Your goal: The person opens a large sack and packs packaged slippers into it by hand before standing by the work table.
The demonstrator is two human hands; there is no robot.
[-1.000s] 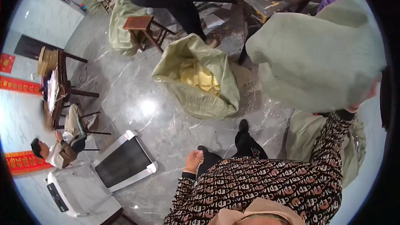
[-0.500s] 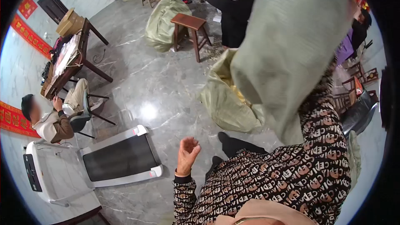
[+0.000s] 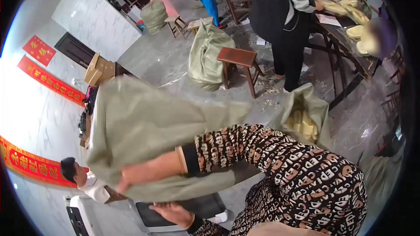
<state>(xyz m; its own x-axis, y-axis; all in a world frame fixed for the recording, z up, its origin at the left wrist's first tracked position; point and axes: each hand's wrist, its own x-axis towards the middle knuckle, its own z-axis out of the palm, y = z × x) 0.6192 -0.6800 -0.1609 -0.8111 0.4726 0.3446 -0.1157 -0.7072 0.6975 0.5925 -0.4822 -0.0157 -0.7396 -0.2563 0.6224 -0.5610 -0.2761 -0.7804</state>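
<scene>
Supports woven sack (image 3: 144, 120) near lower edge with right hand (image 3: 131, 175), likely spreading it, can't tell finger clamp; holds left hand (image 3: 174, 214) unclenched.

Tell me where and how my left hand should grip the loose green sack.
Probably by its lower edge, coming from below: in this view that edge of the sack lies just above the left hand, and the limp cloth should bunch easily.

Grey marble floor (image 3: 159, 61) carries treadmill (image 3: 197, 209) just beyond left hand (image 3: 173, 214), plus, farther off and right of right hand (image 3: 131, 175), red-brown wooden stool (image 3: 236, 56), bulging woven sack (image 3: 208, 59), open woven sack (image 3: 322, 110), dark table (image 3: 349, 56) bearing yellow slippers (image 3: 334, 8).
</scene>
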